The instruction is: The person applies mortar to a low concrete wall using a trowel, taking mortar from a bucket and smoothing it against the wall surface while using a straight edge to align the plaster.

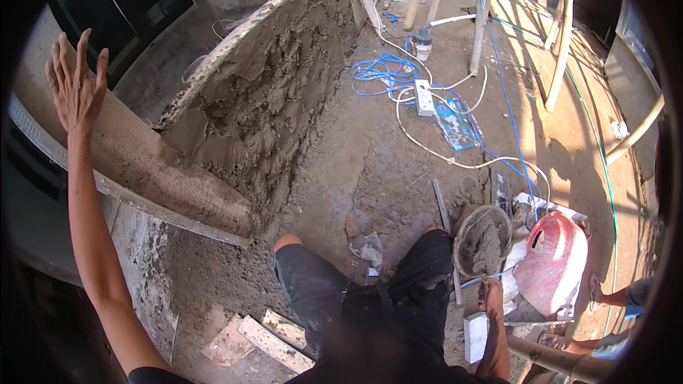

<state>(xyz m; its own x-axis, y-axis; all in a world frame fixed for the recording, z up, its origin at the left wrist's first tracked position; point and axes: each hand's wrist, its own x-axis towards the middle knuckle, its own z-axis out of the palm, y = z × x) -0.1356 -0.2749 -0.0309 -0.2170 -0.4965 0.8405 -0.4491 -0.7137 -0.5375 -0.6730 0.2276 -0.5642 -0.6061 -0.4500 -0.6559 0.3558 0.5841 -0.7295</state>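
Note:
My left hand (75, 89) is raised at the far left, fingers spread and empty, in front of a long smooth board (135, 139). Beside that board stands a low curved wall (263, 78) coated with rough wet mortar. At the lower right, my right hand (491, 295) is closed just below a round bucket (466, 259) of grey mortar (488, 242). A thin pale blue strip (473, 282) runs by its fingers. What they grip, if anything, I cannot make out.
A pink-and-white sack (551, 263) lies right of the bucket. Blue cable (380, 71), a white power strip (424, 97) and a white cord cross the floor. Bamboo poles (562, 50) stand behind. Wood scraps (274, 341) lie lower left; another person's legs (612, 299) show right.

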